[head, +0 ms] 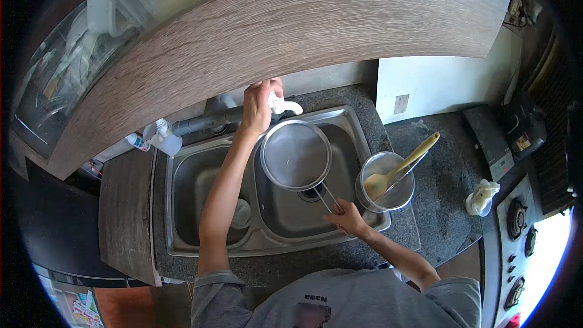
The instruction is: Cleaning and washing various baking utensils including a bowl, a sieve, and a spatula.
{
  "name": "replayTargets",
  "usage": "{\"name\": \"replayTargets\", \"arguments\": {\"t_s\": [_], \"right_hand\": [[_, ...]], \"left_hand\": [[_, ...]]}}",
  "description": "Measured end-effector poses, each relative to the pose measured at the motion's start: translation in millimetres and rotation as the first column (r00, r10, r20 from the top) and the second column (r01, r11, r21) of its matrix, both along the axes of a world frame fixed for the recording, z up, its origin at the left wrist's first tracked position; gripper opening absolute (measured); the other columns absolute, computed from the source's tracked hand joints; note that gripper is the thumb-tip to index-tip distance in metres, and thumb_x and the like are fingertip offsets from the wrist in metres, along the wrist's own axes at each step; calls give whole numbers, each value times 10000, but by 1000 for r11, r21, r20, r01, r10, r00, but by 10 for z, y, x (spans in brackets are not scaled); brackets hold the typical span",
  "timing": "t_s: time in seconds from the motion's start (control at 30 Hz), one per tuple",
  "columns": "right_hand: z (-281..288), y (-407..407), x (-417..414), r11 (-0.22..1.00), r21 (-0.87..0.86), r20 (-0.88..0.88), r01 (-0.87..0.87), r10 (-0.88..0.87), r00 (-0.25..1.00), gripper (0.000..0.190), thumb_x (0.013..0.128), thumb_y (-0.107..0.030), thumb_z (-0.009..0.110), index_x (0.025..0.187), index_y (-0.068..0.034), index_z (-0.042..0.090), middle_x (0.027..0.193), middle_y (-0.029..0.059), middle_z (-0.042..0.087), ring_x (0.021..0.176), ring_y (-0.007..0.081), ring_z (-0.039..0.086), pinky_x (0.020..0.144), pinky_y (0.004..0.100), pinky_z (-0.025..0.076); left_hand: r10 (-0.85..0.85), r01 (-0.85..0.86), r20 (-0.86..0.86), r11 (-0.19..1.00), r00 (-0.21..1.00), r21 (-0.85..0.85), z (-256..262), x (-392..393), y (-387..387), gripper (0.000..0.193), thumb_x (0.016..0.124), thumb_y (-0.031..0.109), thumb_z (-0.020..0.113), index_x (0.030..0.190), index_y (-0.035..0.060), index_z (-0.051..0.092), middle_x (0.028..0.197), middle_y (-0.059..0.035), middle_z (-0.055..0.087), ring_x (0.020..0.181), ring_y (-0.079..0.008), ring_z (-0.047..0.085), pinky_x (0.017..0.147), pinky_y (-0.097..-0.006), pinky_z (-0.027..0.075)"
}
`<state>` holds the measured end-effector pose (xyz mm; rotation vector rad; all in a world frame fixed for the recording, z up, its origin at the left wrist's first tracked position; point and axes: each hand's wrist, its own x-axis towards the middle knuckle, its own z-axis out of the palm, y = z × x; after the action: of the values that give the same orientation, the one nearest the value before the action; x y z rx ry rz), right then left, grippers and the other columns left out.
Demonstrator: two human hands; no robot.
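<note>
My right hand (349,219) grips the wire handle of a round fine-mesh strainer (296,155). The strainer is held over the right basin of a stainless steel double sink (291,232), below the white tap (291,106). Up at the tap, my left hand (259,105) has its fingers around the top part; the cabinet edge hides some of them. No water stream can be made out. Beside the right basin stands a metal pot (387,205) with a yellow spatula (410,152) and a thin metal utensil leaning in it.
A wooden cabinet (273,23) overhangs the sink. A whitish plastic container (166,141) and a small bottle (138,142) stand behind the left basin, which holds a pale round item (241,214). To the right are a kitchen scale (501,166), a bagged item (483,198) and a gas stove (517,246).
</note>
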<state>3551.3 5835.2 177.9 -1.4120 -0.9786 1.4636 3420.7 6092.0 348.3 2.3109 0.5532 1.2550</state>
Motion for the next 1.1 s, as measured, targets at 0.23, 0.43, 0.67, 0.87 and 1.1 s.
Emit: {"name": "replayTargets", "arguments": {"t_s": [0.23, 0.43, 0.67, 0.87, 1.1], "right_hand": [[-130, 210, -112, 970, 188, 19, 153, -159, 987, 343, 706, -92, 651, 615, -82, 321, 454, -15, 351, 334, 59, 363, 278, 228, 244], [-272, 485, -228, 952, 190, -105, 240, -224, 969, 342, 702, -72, 638, 620, -94, 307, 455, -12, 354, 328, 61, 358, 277, 225, 248], [-514, 702, -233, 948, 141, -134, 286, -268, 954, 324, 678, -3, 575, 617, -98, 271, 523, -8, 289, 416, 78, 331, 358, 261, 280], [-850, 685, -184, 927, 200, -126, 317, -297, 947, 335, 641, 22, 552, 599, -97, 241, 558, -17, 234, 534, 91, 246, 465, 270, 263], [-897, 674, -141, 850, 386, 132, 357, -434, 891, 333, 639, -21, 591, 585, -68, 266, 544, 7, 251, 530, 105, 265, 460, 276, 266]], "left_hand": [[774, -666, 51, 508, 631, 546, 56, 515, -153, 381, 846, 229, 365, 600, 32, 579, 524, -138, 554, 491, -306, 543, 499, -400, 435], [851, -694, -47, 457, 522, 556, 83, 586, -54, 226, 823, 171, 435, 767, 31, 604, 547, -161, 557, 523, -302, 561, 630, -366, 458], [174, -115, -33, 769, 984, 629, -1007, 368, -412, 262, 756, 83, 520, 1004, 3, 548, 1071, -135, 503, 1031, -281, 469, 869, -408, 370], [530, -164, -714, 839, 458, 518, -1330, 327, -406, 623, 858, 475, 213, 1327, 83, 89, 1381, -138, 16, 1281, -246, -1, 1026, -453, -3], [194, 196, -828, 920, 526, 339, -1660, 183, -627, 674, 837, 536, 174, 1329, 82, 86, 1382, -140, 15, 1279, -263, 9, 1020, -460, 10]]}}
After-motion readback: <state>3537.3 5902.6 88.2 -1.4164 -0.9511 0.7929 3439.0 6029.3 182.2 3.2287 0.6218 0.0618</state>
